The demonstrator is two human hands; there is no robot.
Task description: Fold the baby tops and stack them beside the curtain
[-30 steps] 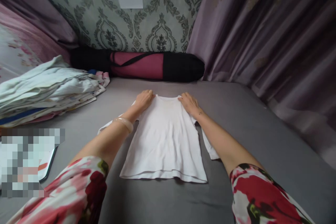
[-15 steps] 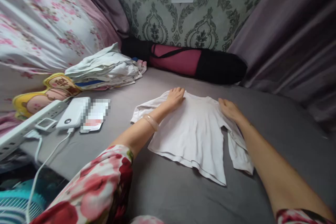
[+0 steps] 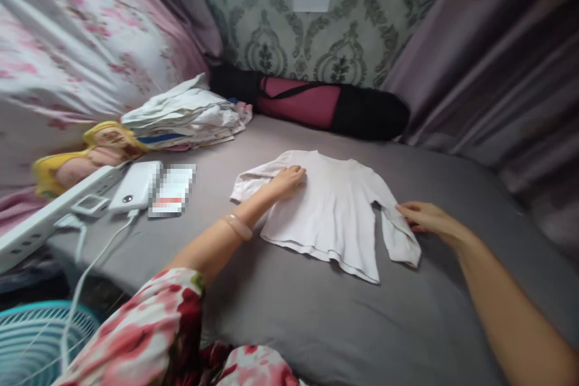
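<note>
Right hand [image 3: 427, 217] has slid off the shoulder and is now sitting at the cuff of the long sleeve, while the left hand [image 3: 287, 180] has dropped from the collar to the other shoulder. Left hand is lying flat and open, palm down, pressing on the white shirt [image 3: 330, 208]. Right-hand fingers are stretching toward the cuff and touching it, but I cannot tell whether they are pinching the cloth or just resting on it. Right forearm is running out of frame at the bottom corner. The near sleeve end is doubling back on itself beside the left hand, so its cuff is hard to make out. Left side of the view is smearing with blur, and the phone [image 3: 172, 192] screen is pixelated. Shirt is lying flat on the grey bed [image 3: 316, 325], mid-frame, between both hands. Its long axis is running collar to hem, collar pointing at the far wall, hem toward the person and skewing slightly right. The free sleeve is angling down toward the right hand. A stack of folded clothes [image 3: 185, 116] is sitting well apart on the left.
</note>
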